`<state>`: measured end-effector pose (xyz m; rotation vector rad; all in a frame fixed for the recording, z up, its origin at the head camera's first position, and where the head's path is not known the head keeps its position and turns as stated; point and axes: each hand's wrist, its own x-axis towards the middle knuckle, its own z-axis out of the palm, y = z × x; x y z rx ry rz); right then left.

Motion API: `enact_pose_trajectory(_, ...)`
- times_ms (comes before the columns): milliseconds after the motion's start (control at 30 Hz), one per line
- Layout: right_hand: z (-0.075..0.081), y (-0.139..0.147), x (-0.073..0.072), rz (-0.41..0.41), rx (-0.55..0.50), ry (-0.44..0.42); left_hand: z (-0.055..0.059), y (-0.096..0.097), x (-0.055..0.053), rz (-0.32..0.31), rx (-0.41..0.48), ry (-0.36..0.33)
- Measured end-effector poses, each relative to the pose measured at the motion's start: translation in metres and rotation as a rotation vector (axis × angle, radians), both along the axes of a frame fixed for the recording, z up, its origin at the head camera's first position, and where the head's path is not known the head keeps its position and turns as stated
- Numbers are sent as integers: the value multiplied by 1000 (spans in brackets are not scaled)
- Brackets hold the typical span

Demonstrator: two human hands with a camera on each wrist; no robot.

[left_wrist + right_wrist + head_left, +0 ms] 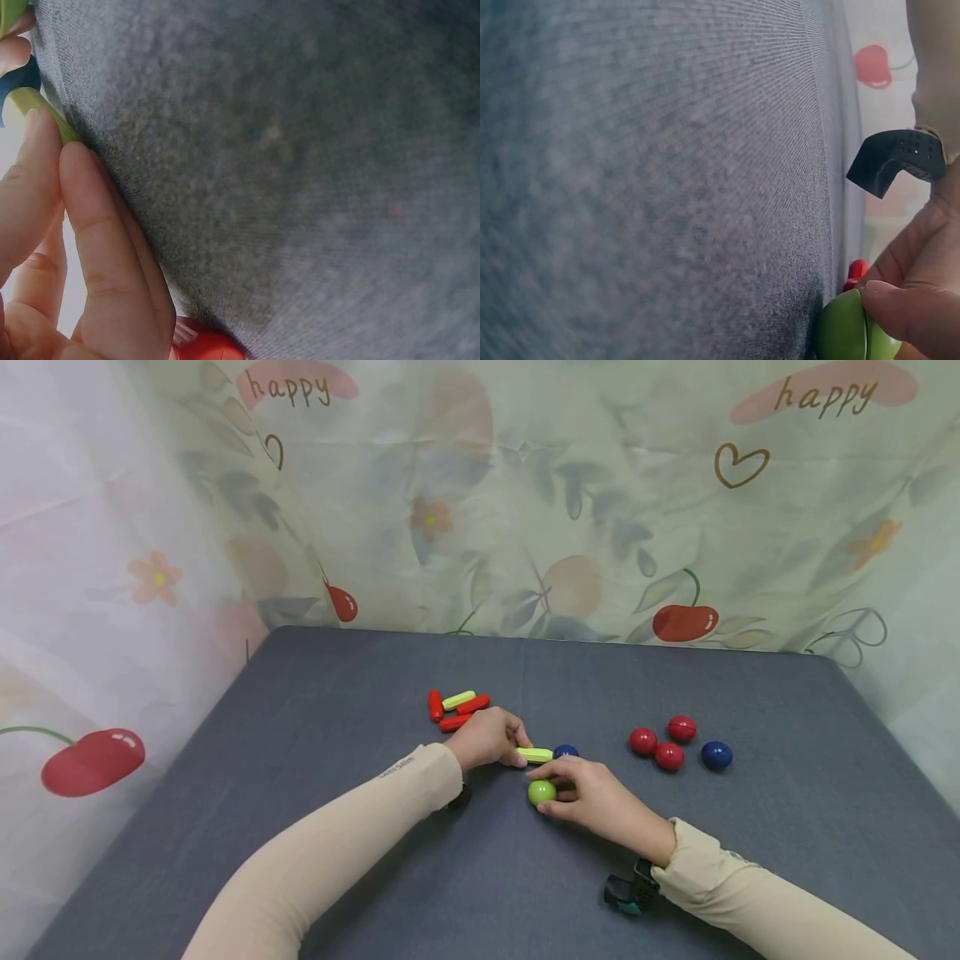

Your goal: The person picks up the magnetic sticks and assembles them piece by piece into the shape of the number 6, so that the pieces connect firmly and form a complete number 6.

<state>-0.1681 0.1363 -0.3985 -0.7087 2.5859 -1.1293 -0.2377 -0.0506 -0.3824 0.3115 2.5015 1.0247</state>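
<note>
My left hand [487,739] pinches a short yellow-green ridged stick [536,756] between thumb and fingers, low over the table. At the stick's right end sits a blue ball [566,751], partly hidden behind my right hand [600,797]. That hand holds a glossy green ball [542,792] between thumb and fingers, just in front of the stick. In the left wrist view the stick [45,109] lies between thumb and fingertips. The right wrist view shows a thumb pressing the green ball [844,330], which has a seam line.
Behind the left hand lie red sticks [435,706] and another yellow-green stick [459,700]. On the right are three red balls [670,756] and a second blue ball [717,755]. The grey table [360,668] backs onto a patterned curtain [525,510].
</note>
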Motion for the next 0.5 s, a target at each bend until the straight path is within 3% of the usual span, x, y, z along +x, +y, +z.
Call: enact_pose_trajectory(500,1,0,-1,8,-5,1,-1,0,-1,4,-5,-5)
